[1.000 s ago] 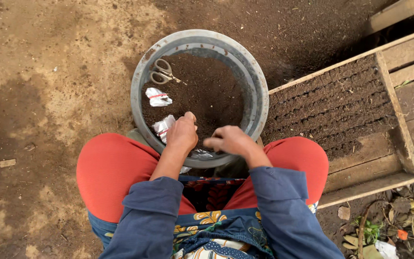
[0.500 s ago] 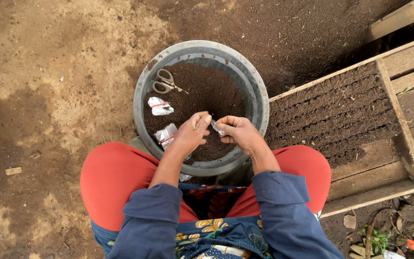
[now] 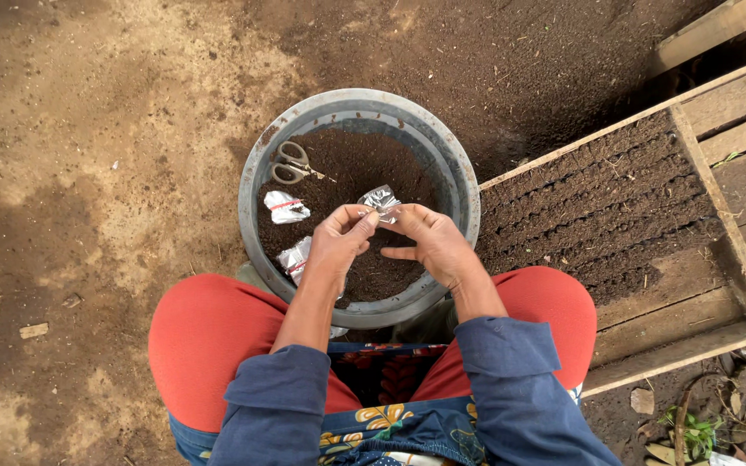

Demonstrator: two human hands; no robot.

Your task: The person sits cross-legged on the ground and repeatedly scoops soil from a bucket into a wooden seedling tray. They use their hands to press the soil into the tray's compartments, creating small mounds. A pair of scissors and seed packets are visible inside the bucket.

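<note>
A small silvery foil packet (image 3: pixel 380 201) is pinched between the fingertips of my left hand (image 3: pixel 338 243) and my right hand (image 3: pixel 430 242), held above a round grey basin (image 3: pixel 255 177) filled with dark soil. Two more foil packets lie on the soil: one (image 3: pixel 286 207) near the left wall, another (image 3: pixel 293 257) partly hidden under my left wrist. A pair of scissors (image 3: pixel 291 162) rests on the soil at the basin's upper left. The basin stands between my knees in red trousers.
A wooden seed tray (image 3: pixel 740 259) with furrowed dark soil (image 3: pixel 597 216) lies to the right of the basin. Bare brown earth surrounds everything. Dry leaves and litter (image 3: pixel 701 423) sit at the bottom right corner.
My right hand came up from the basin's near rim with a foil packet. Both hands now meet higher over the soil and hold the packet between them.
</note>
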